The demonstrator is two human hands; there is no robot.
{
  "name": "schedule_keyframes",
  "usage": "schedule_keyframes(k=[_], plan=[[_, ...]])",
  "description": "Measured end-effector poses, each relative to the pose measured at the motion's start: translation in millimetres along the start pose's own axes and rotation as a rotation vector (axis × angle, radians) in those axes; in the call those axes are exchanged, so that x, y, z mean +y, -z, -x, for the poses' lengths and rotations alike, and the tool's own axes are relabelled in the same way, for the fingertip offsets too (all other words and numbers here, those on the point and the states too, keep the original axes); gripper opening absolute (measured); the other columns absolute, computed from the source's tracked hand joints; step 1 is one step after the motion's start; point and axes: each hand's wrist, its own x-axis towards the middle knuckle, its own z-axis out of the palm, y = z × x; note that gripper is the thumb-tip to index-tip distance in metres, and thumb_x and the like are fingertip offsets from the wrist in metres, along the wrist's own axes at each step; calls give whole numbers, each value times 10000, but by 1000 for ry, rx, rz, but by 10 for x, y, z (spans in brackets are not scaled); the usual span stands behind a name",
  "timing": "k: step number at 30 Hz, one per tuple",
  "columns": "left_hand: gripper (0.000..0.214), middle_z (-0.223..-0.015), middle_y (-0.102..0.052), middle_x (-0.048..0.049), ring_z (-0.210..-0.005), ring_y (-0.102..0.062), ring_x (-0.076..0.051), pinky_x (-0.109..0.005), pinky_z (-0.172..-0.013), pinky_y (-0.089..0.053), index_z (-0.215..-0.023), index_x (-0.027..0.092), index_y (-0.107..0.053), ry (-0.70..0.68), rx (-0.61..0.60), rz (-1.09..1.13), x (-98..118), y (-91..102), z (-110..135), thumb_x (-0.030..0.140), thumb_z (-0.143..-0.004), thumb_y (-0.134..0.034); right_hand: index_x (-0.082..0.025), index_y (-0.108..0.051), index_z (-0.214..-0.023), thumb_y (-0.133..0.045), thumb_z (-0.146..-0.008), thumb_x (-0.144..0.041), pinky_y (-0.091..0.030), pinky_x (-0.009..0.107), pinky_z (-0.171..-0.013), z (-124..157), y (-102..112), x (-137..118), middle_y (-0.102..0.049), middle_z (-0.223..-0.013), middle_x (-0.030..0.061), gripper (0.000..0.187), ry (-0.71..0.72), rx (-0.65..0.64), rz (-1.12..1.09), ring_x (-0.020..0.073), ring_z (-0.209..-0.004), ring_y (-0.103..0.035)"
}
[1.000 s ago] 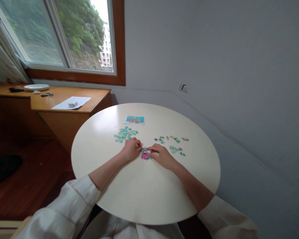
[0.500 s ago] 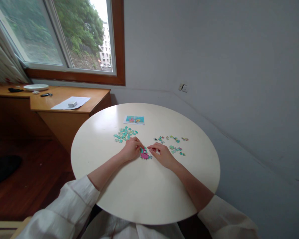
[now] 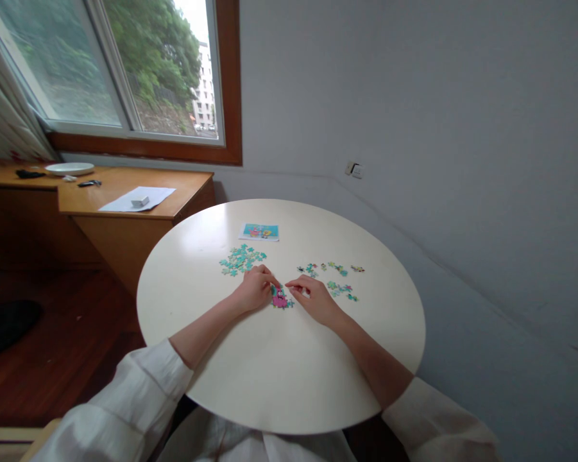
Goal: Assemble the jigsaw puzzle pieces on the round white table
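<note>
A small joined patch of jigsaw puzzle [image 3: 281, 300], pink with teal edges, lies on the round white table [image 3: 279, 372] between my hands. At its upper left edge is my left hand [image 3: 258, 287], fingers curled and the index fingertip reaching over the patch's top. My right hand [image 3: 312, 296] is on the other side, thumb and index finger brought close together in a pinch just right of the patch's top. Whether a piece sits in either hand's fingers is too small to make out. Beyond my left hand is a heap of loose teal puzzle pieces [image 3: 243, 259].
More loose pieces [image 3: 339, 289] are scattered to the right of my right hand. A picture card [image 3: 260, 232] with cartoon figures lies toward the table's far side. At the left stands a wooden desk [image 3: 187, 187] with a paper sheet [image 3: 120, 202], a small white box [image 3: 140, 201] and a white plate [image 3: 70, 169].
Almost nothing has moved. Both hands stay by the pink patch, with only a slight shift of the fingers.
</note>
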Motion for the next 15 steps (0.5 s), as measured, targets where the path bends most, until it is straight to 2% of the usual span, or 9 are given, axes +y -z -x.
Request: schedule_keyframes(k=[15], plan=[[382,-847,-555,-52,-859,-506,-171,-311,-817,-395,-772,219,-712,5,-46,-17,42,40,2,23,-649,-409,-174,-659,-829,-505,-761,-163,-399,244,-617,-4,3,-14,-557,-696,21,169,-5,1,-7,110,-639,-495]])
